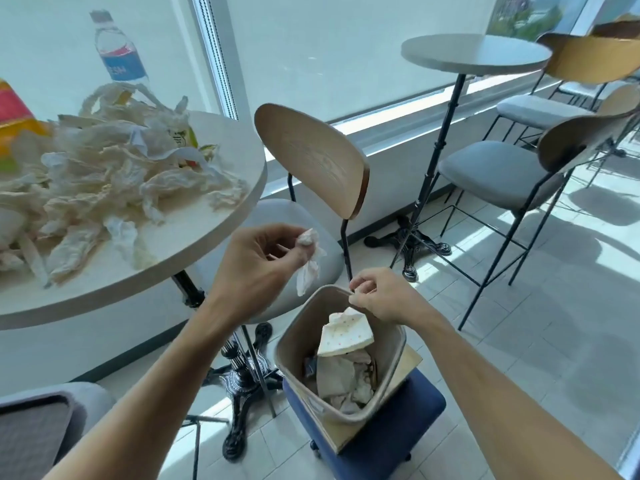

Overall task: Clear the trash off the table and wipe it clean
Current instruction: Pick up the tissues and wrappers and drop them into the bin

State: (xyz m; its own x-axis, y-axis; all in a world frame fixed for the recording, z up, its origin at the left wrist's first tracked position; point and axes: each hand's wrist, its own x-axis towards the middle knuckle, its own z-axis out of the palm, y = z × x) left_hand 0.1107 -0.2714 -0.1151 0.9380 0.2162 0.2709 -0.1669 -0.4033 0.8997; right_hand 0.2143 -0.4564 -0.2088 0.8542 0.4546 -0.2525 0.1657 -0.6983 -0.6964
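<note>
My left hand [258, 261] pinches a crumpled white tissue [308, 263] in the air, just above and left of a beige trash bin [298, 344]. My right hand [379, 294] grips the bin's far rim. Inside the bin lie a dotted paper piece [346, 336] and crumpled napkins [346, 379]. At the left, the round white table [194, 244] carries a heap of crumpled tissues and wrappers [104, 181], a plastic water bottle [119, 51] and a red and yellow package [15, 119].
The bin stands on a blue stool [381, 441] with a wooden board under it. A wooden-backed chair [311, 157] stands between the table and the bin. A second round table [474, 53] and more chairs [502, 174] are at the right.
</note>
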